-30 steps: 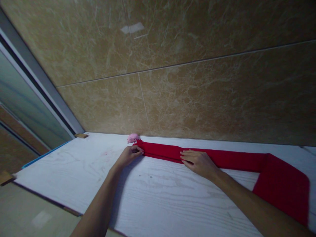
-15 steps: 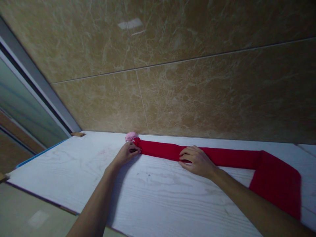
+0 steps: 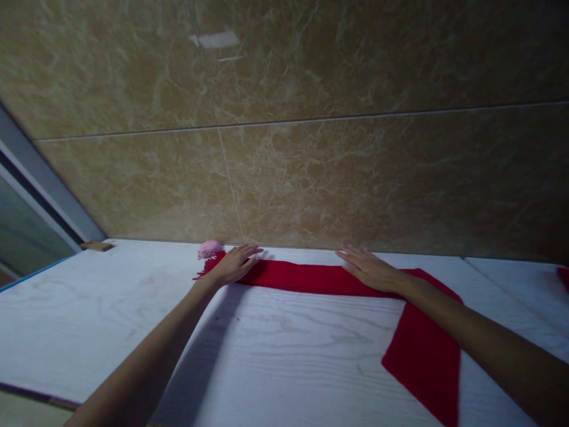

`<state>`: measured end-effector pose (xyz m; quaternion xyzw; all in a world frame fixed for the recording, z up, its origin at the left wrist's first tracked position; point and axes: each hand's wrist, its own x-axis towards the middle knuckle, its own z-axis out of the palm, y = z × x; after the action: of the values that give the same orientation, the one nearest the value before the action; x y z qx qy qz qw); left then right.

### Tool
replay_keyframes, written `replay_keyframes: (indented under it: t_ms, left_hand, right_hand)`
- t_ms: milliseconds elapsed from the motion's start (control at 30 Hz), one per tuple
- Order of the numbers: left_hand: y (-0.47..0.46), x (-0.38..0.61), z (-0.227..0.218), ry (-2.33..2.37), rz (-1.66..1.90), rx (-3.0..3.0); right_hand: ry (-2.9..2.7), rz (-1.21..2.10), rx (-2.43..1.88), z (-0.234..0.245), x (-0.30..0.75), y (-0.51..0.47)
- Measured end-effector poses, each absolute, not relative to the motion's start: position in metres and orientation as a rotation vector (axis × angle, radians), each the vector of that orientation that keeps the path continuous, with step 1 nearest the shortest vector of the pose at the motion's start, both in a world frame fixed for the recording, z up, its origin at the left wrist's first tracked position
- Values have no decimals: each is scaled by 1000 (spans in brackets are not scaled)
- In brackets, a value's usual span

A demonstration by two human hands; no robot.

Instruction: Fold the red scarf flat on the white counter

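A red scarf (image 3: 306,279) lies as a long narrow band on the white wood-grain table, close to the wall. Its fringed end is at the left; at the right it bends and widens toward the front edge. My left hand (image 3: 236,264) is over the scarf near the fringe, fingers stretched out. Over the band's right part is my right hand (image 3: 367,268), its fingers spread and slightly blurred. Neither hand grips the cloth; whether the palms touch it I cannot tell. A pink fluffy ball-like thing (image 3: 210,249) sits by the fringe, against the wall.
A brown marbled tile wall (image 3: 284,178) rises right behind the table (image 3: 284,356). A metal frame (image 3: 48,178) stands at the left, with a small brown block (image 3: 96,245) at its foot. Something red (image 3: 563,276) shows at the far right edge.
Both hands have let their fingers out flat over the scarf; before, they were curled on its near edge. The view has shifted right, and more of the red fringe shows.
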<state>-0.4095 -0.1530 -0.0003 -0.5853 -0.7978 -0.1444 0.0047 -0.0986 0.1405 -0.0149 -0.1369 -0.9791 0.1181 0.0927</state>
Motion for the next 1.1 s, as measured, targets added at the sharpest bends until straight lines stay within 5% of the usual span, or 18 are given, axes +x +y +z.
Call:
replay_keyframes:
  t_ms: [200, 433, 800, 1100]
  left_hand:
    - [-163, -397, -23, -2754, -68, -1663]
    - [-165, -390, -7, -2820, 150, -1536]
    - [-82, -290, -22, -2583, -222, -1967]
    - [-137, -350, -30, -2747, -127, -1653]
  right_hand:
    - [-2978, 223, -569, -51, -77, 136]
    - [-3088, 177, -641, -39, -76, 134]
    - [-2984, 315, -407, -39, -111, 90]
    - [-3009, 293, -431, -44, -108, 85]
